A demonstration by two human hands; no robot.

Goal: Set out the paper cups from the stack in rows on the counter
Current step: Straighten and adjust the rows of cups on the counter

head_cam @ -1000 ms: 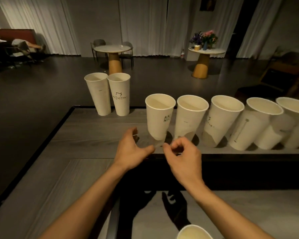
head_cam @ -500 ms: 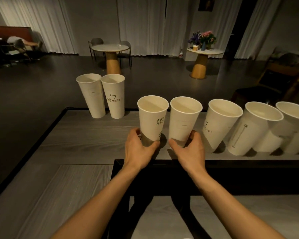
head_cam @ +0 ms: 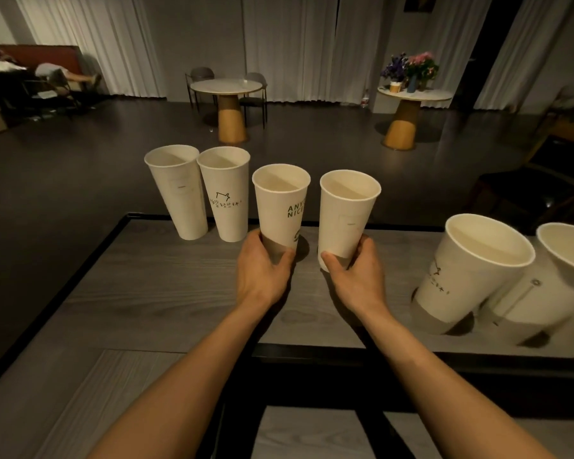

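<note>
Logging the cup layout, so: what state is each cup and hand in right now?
lettered cup: upright, held.
plain cup: upright, held.
far-left cup: standing on counter, untouched.
second cup from left: standing beside it, untouched.
near-right cup: standing on counter, untouched.
edge cup: standing, partly out of frame.
left hand: grips lettered cup's base.
right hand: grips plain cup's base.

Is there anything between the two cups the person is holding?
Nothing: the head view shows only bare counter in the gap between the left cup and the right cup.

Bare forearms [head_cam: 193, 376] end in a bare left grip [head_cam: 260, 276] and right grip [head_cam: 358, 281].
</note>
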